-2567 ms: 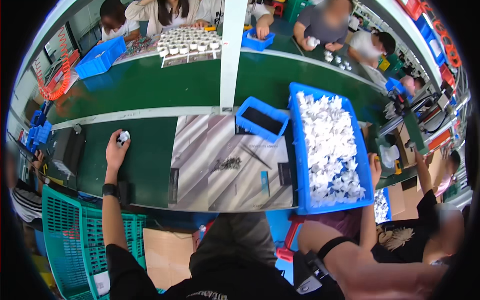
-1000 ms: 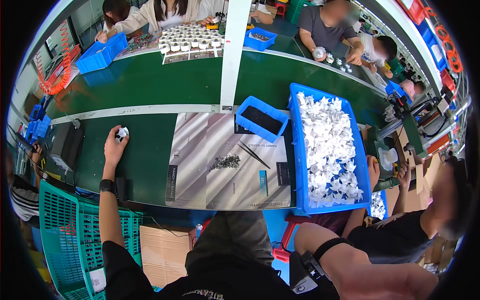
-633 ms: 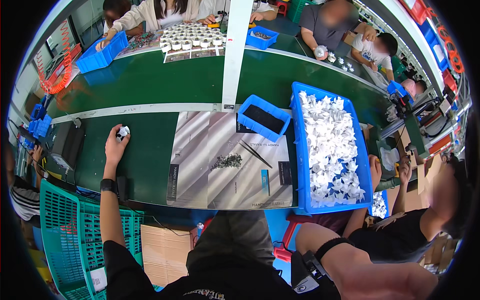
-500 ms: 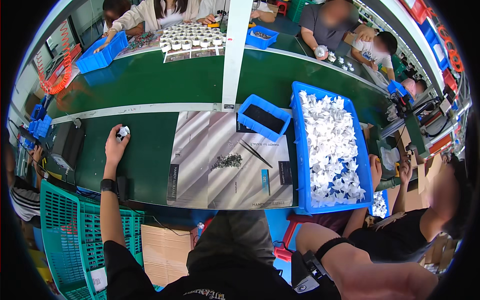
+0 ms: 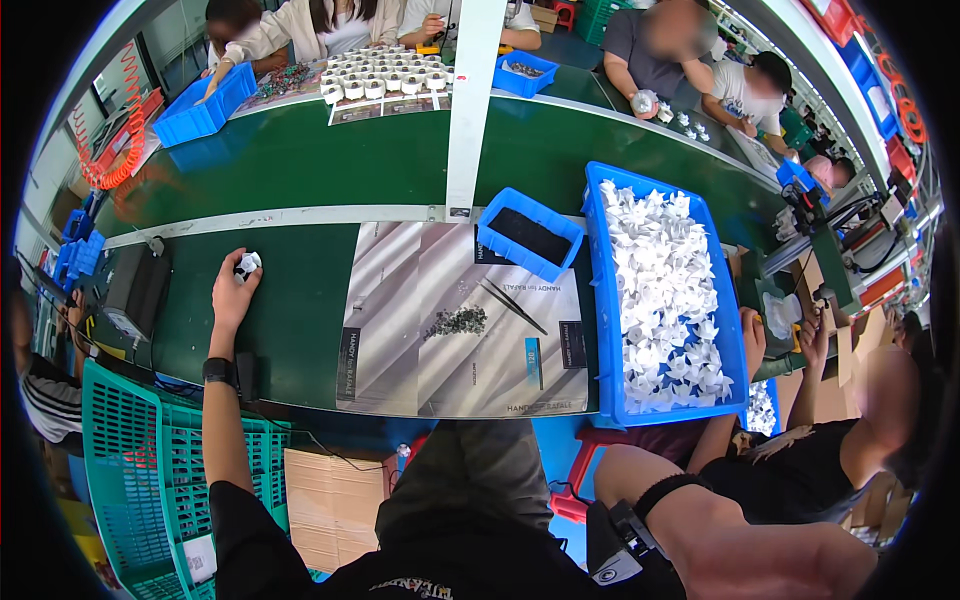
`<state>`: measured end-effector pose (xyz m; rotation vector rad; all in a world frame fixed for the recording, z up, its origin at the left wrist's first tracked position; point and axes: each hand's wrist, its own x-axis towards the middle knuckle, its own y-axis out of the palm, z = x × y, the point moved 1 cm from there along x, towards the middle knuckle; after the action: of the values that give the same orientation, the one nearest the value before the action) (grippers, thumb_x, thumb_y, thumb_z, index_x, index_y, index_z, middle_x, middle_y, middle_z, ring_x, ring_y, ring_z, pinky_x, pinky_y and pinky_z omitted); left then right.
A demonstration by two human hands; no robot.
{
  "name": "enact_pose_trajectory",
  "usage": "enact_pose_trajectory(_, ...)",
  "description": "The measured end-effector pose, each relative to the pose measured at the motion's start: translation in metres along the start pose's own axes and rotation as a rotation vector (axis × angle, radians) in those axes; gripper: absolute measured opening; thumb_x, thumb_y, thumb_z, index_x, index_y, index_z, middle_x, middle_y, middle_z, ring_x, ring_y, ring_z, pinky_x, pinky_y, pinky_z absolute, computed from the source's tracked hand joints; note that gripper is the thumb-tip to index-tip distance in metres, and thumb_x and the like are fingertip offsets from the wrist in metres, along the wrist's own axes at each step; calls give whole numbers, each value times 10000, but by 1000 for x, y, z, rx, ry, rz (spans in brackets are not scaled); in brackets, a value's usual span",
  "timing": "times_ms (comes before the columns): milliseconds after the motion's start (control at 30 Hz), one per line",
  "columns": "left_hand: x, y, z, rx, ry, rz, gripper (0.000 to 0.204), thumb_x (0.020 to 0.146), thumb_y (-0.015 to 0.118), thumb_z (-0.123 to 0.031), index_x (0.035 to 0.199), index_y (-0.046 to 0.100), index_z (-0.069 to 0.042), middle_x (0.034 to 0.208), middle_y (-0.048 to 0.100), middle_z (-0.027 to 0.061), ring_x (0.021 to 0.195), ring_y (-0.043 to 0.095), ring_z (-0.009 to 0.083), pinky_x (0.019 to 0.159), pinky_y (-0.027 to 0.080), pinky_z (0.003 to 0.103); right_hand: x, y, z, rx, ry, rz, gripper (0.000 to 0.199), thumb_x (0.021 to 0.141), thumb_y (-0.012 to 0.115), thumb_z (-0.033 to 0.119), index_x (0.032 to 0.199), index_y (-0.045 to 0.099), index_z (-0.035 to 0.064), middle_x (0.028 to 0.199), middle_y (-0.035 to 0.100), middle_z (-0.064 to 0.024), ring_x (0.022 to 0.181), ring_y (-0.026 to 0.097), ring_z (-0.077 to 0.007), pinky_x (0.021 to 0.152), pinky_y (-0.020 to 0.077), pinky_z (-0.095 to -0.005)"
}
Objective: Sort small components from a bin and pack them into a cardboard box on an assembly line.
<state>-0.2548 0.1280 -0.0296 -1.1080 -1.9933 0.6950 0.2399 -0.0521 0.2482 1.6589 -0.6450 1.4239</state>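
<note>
My left hand (image 5: 233, 288) is closed around a small white plastic fan wheel (image 5: 248, 264) with a dark centre, above the left part of the green bench (image 5: 290, 330). A black strap circles that wrist. Very close and large at the lower right, my right hand (image 5: 775, 550) is raised. A black strap and a small device (image 5: 615, 545) sit at its wrist, and its fingers cannot be made out. On a printed sheet (image 5: 400, 370) in front of me lie a pile of small dark pieces (image 5: 457, 322) and black tweezers (image 5: 513, 306).
A large blue bin (image 5: 607, 350) of white fan wheels stands on the right; a small blue tray (image 5: 530, 263) holds black material. A white post (image 5: 470, 120) rises behind. Green crates (image 5: 130, 450) and a dark box (image 5: 136, 290) lie left. A person (image 5: 810, 440) works close at right.
My left hand keeps the fan wheel in almost the same place. At the back right, a person has raised an arm toward their face. The view has shifted slightly.
</note>
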Motion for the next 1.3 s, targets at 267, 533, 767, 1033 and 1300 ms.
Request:
enact_pose_trajectory(267,1,0,-2,8,2,1,494,806,704,-264,1248,558,-99,1141,646,103,1038,629,261,895,481,356,-1,1,-2,-7,-13,-8,247,910,572,181,1132,670,225,1078,622,44,1025,543,-123,788,447,-270)
enact_pose_trajectory(533,0,1,-2,19,-5,-2,504,802,707,-268,1254,556,-105,1142,647,103,1039,630,261,892,484,358,-3,3,-4,-11,-26,-26,244,909,573,181,1129,670,225,1067,623,44,1015,545,-124,779,448,-269)
enact_pose_trajectory(767,1,-3,-5,21,-13,-6,503,801,708,-269,1253,557,-109,1139,648,103,1034,633,259,888,487,360,-4,1,-9,-2,-53,-18,241,909,574,181,1126,671,225,1058,624,44,1006,548,-125,771,450,-269)
enact_pose_trajectory(1033,-3,0,-1,6,15,1,499,797,714,-257,1247,560,-105,1133,650,106,1033,634,257,888,488,357,-9,2,-10,-20,-99,-51,238,909,574,181,1122,671,225,1047,626,44,995,550,-125,763,451,-268)
enact_pose_trajectory(1300,1,0,2,6,-2,5,500,796,716,-253,1249,559,-111,1143,650,101,1042,631,264,898,483,361,-9,1,-10,-42,-124,-58,235,908,575,181,1118,672,226,1036,627,44,985,553,-126,754,453,-268)
